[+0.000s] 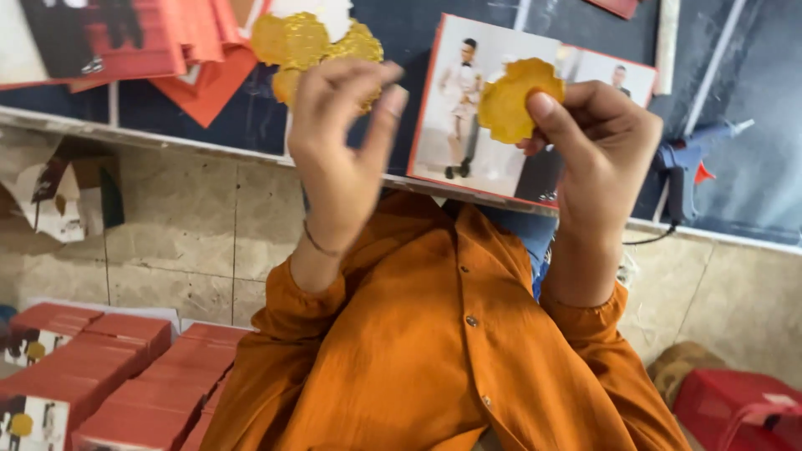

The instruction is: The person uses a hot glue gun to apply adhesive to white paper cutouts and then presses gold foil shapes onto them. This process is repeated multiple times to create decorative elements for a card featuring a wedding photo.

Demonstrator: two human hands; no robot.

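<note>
Fingers of the right hand (601, 142) are pinching a gold flower cutout (514, 96) over the photo card (468, 108) for placing, while the left hand (338, 134) is hovering half-curled beside loose gold cutouts (305, 42)

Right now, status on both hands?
Right hand pinching gold scalloped disc. Left hand raised at gold disc cluster, grip blurred. Photo card behind.

1. The single head-worn view looked steeply down past the person's orange button-front shirt (434, 351), which filled the lower centre of the frame.
2. It faced a dark work surface (752, 100) across the upper frame, beyond a beige tiled ledge (184, 234).
3. It sat close: both raised hands loomed large, slightly blurred, upper centre.
</note>
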